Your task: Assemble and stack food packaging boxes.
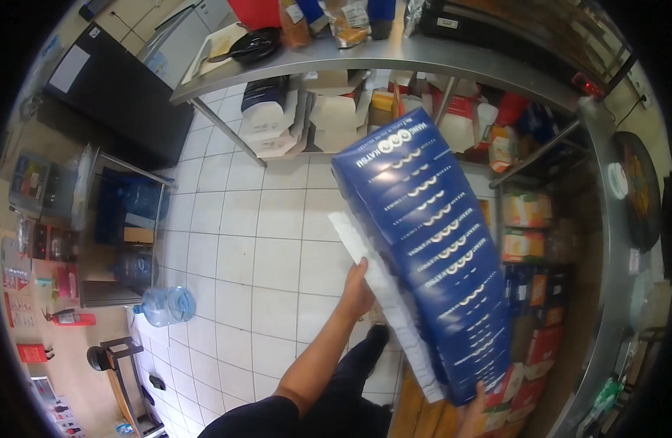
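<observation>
A long nested stack of blue cardboard food boxes with white printing slants across the right of the middle in the head view. White cardboard flaps run down its left side. My left hand is closed around those flaps, about midway along. At the near end of the stack, my right hand grips the bottom corner, mostly cut off by the lower edge of the picture. The stack's far end reaches up toward the shelf beneath the steel table.
Beneath the steel table, white open boxes fill a shelf. Packets and cartons stand along the right. On the tiled floor, a large clear water bottle lies at the left. A black fridge stands far left.
</observation>
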Action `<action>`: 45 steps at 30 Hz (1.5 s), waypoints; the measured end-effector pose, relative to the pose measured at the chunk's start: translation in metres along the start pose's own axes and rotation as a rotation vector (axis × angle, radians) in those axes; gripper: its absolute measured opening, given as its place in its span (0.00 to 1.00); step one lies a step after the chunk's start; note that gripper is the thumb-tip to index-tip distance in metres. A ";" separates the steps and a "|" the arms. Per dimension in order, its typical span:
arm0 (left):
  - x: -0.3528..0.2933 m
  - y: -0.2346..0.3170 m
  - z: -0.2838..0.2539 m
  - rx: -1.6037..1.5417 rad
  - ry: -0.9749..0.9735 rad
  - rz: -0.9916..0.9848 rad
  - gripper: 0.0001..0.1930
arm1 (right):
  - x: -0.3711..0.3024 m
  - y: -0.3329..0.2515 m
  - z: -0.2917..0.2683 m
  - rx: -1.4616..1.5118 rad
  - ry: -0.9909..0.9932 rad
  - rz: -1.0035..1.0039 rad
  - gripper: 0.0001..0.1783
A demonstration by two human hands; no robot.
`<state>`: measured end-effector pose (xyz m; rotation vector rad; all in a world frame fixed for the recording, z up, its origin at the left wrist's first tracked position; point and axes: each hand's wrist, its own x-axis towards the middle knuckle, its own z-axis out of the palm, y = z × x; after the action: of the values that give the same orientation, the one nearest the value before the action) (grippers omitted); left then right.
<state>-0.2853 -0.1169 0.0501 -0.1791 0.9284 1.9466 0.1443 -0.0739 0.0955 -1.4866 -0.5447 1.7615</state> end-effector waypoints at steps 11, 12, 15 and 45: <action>-0.093 0.113 -0.110 0.148 0.097 -0.020 0.28 | -0.194 0.150 0.098 -0.059 0.115 0.039 0.32; -0.087 0.126 -0.121 0.156 0.090 -0.035 0.28 | -0.197 0.161 0.109 -0.060 0.132 0.041 0.31; -0.049 0.156 -0.149 0.127 0.119 -0.067 0.22 | -0.204 0.195 0.152 -0.071 0.192 0.045 0.29; 0.428 0.576 -0.251 1.206 0.086 0.328 0.29 | -0.009 0.314 0.758 0.072 -0.109 -0.037 0.35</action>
<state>-1.0413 -0.1464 -0.0206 0.6206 2.1008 1.3343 -0.6699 -0.1671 0.0486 -1.3291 -0.5543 1.8214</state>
